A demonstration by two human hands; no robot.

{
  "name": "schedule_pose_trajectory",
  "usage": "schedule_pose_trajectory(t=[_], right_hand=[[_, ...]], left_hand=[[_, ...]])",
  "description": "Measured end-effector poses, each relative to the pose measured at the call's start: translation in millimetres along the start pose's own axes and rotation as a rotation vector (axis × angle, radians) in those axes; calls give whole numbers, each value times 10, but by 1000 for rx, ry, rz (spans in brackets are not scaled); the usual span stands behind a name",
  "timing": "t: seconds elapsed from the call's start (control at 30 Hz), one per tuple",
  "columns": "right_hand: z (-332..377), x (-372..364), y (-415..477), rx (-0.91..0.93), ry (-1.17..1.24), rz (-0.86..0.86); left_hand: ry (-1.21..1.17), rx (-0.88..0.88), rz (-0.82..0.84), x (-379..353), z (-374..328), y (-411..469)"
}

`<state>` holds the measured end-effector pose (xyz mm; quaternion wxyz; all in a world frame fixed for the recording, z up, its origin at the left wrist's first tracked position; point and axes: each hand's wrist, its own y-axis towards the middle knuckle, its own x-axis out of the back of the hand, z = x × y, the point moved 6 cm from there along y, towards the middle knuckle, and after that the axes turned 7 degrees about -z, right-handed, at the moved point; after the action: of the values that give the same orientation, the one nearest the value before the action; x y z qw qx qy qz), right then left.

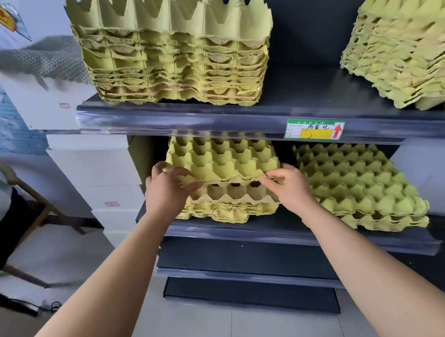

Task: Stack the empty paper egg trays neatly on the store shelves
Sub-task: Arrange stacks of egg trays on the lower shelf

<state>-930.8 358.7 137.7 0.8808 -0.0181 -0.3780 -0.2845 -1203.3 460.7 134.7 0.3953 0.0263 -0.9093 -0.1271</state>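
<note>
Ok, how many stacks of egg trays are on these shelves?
4: top-left stack, top-right stack, lower-left stack gripped by left hand and right hand, lower-right stack. Others may be hidden.

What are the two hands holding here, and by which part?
Both grip the top yellow-green moulded paper egg tray by its front edge: left hand at the left front corner, right hand at the right.

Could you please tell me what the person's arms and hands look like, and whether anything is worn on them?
The left hand and the right hand wear no gloves. No ring shows on the visible fingers, and no watch or bracelet shows at either wrist. The left forearm and the right forearm are uncovered down to the picture's edge, so no sleeve is in view.
</note>
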Motion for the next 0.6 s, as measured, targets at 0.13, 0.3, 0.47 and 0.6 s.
schedule_pose_trajectory(t=[0.13,0.3,0.47,0.6], right_hand=[[-145,23,-46,3,-8,1],[-334,-144,-70,15,-40,80],[-312,52,-58,112,52,-39],[-279,153,-87,154,121,-131]], left_hand=[[6,-10,10,-156,-43,-102],[14,-50,-2,-194,62,-77],[-103,-7,-1,-218,167,-107],[-221,-28,-98,-126,51,-131]])
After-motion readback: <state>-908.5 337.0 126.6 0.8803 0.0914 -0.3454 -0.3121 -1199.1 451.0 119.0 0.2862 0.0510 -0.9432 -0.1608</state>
